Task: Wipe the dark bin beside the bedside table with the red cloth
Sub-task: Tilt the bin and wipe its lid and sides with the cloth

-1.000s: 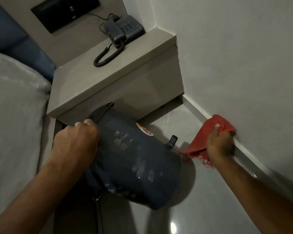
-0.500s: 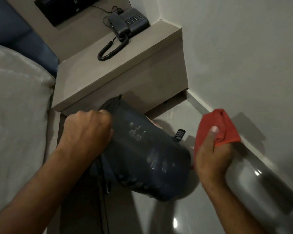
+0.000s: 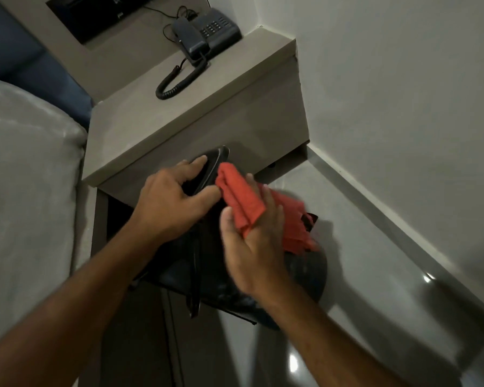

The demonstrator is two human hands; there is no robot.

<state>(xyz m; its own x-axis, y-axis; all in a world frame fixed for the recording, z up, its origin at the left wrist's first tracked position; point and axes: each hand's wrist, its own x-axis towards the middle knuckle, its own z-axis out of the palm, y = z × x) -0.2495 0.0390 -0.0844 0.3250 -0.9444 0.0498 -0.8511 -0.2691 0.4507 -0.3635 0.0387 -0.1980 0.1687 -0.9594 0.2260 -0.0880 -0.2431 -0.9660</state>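
The dark bin [image 3: 305, 272] is tipped on its side over the floor, right in front of the bedside table [image 3: 196, 118]. My left hand [image 3: 173, 202] grips its rim near the top, fingers spread over the edge. My right hand [image 3: 252, 247] holds the red cloth [image 3: 243, 199] and presses it flat against the bin's upper side, close to the rim. Most of the bin's side is hidden under my two hands and the cloth.
A dark corded telephone [image 3: 207, 34] sits at the back of the bedside table. A bed with a pale cover [image 3: 25, 191] lies to the left. The wall and its skirting [image 3: 389, 219] run along the right. Glossy floor [image 3: 375, 317] lies beyond the bin.
My right hand has carried the red cloth from the skirting by the wall over onto the bin. My left hand has shifted its hold on the rim and the bin has tipped further.
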